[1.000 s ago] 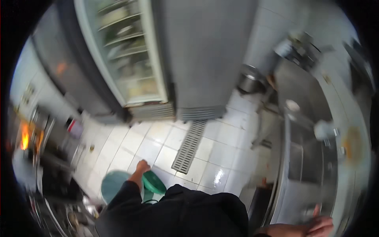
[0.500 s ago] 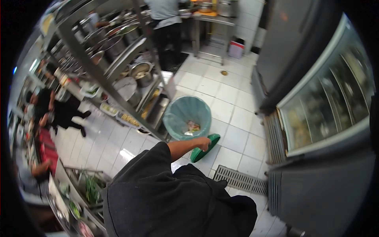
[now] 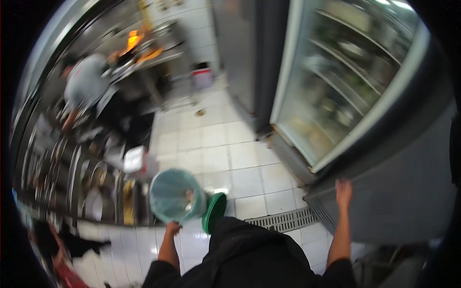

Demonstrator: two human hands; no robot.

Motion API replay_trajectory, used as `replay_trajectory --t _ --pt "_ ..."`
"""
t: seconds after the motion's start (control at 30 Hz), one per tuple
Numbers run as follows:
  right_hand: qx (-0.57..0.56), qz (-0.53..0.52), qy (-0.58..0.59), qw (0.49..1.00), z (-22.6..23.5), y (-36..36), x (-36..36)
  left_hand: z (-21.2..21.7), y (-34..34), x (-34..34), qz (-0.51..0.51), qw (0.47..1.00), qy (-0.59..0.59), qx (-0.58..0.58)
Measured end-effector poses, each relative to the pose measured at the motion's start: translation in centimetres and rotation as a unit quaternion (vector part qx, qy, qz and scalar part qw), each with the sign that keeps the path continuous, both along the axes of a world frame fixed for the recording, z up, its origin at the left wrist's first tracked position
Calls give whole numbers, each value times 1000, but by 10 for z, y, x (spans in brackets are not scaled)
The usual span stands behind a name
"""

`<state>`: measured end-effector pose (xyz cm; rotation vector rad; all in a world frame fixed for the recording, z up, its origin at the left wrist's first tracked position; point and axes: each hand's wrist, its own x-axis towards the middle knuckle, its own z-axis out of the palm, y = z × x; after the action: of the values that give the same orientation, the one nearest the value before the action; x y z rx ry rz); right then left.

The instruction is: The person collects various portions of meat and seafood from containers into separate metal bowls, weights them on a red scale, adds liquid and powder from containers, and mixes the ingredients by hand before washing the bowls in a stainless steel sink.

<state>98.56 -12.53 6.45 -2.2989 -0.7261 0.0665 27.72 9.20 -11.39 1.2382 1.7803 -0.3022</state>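
Observation:
My left hand (image 3: 173,227) is at the near side of a round waste bin (image 3: 161,197) lined with a pale blue-green bag. Its fingers look curled in, and no object shows in them. A few scraps (image 3: 189,199) lie inside the bin. A green round lid (image 3: 214,212) stands tilted on its edge beside the bin, apart from my left hand. My right hand (image 3: 344,192) is raised out to the right, in front of the grey side of a fridge. Motion smears its fingers, and nothing can be made out in them.
A glass-door fridge (image 3: 312,86) with stocked shelves stands ahead right. A metal floor drain grate (image 3: 283,221) runs across the white tiles. At the far left a person in a grey top (image 3: 89,81) bends near a stove with a flame (image 3: 134,41). Steel shelving with pans lines the left.
My view has swung to the right. My left hand has come away from the green lid to the near side of the bin. My right hand has come into view.

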Motion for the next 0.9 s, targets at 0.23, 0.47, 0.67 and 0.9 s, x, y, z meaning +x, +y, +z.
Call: replay_trajectory --t 0.23,0.47,0.67,0.9 --pt "216 -149 -565 782 328 149 92 -19 84 105 -53 996 -76 8" --pt "215 -281 -332 874 463 146 194 -62 187 146 -183 975 -83 98" --pt "167 -327 -362 857 457 137 190 -33 200 201 -191 965 -115 137" --pt "172 -286 -284 899 432 149 199 -90 128 140 -217 962 -108 126"
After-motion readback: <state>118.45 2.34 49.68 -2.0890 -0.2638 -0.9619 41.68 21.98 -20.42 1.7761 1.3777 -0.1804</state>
